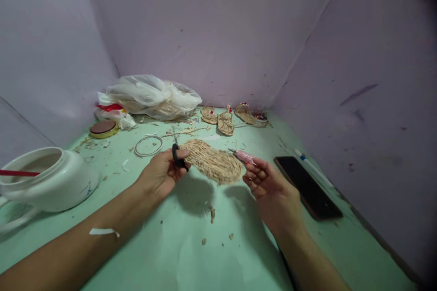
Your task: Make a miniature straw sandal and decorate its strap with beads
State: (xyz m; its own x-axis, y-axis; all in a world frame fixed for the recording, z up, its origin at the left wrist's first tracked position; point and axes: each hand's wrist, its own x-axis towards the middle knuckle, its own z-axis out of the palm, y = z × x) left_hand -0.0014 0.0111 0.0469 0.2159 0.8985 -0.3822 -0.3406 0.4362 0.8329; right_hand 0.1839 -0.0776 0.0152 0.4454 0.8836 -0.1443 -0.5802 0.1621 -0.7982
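A sole-shaped piece of coiled straw cord (213,160) is up off the table, its left end pinched by my left hand (165,170). The same hand also carries scissors (178,157), with black handle loops at my fingers and a thin blade pointing away from me. My right hand (269,184) is closed on a small pink tool (243,156) with a narrow metal tip. That tip points left, close to the upper right edge of the straw sole. I cannot tell the tool's exact kind.
Left stands a white pot (68,177) with a red stick. Beyond lie a wire ring (148,145), a round tin (104,128), a plastic bag (153,95) and small straw slippers (226,123). A phone (307,186) and white pen (312,166) lie right. Scraps dot the green table (177,254).
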